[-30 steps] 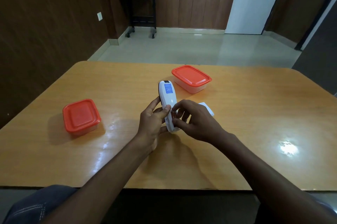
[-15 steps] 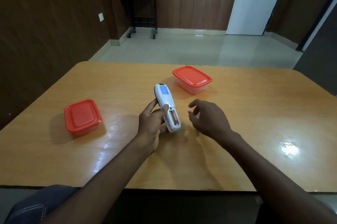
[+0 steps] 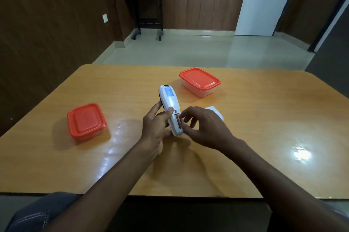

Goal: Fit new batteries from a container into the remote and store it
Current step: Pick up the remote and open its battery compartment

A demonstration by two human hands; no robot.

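My left hand (image 3: 154, 128) grips a white remote (image 3: 170, 103), back side up, above the wooden table (image 3: 264, 137). Its battery bay is uncovered and a red battery (image 3: 179, 122) lies inside. My right hand (image 3: 204, 128) is at the bay, thumb and forefinger touching the battery's right side. The white battery cover (image 3: 215, 112) lies on the table behind my right hand, partly hidden. Two clear containers with orange lids stand shut: one (image 3: 86, 121) at the left, one (image 3: 200, 81) beyond the remote.
The table's near edge (image 3: 170, 196) runs just in front of me, and a knee in jeans (image 3: 37, 211) shows at the bottom left. Beyond the table are open floor, a dark small stand (image 3: 148, 14) and a white door (image 3: 264, 1).
My right hand pulled away from the remote half a second ago, baring the red battery, and has now come back to the bay. The remote has tilted slightly in my left hand.
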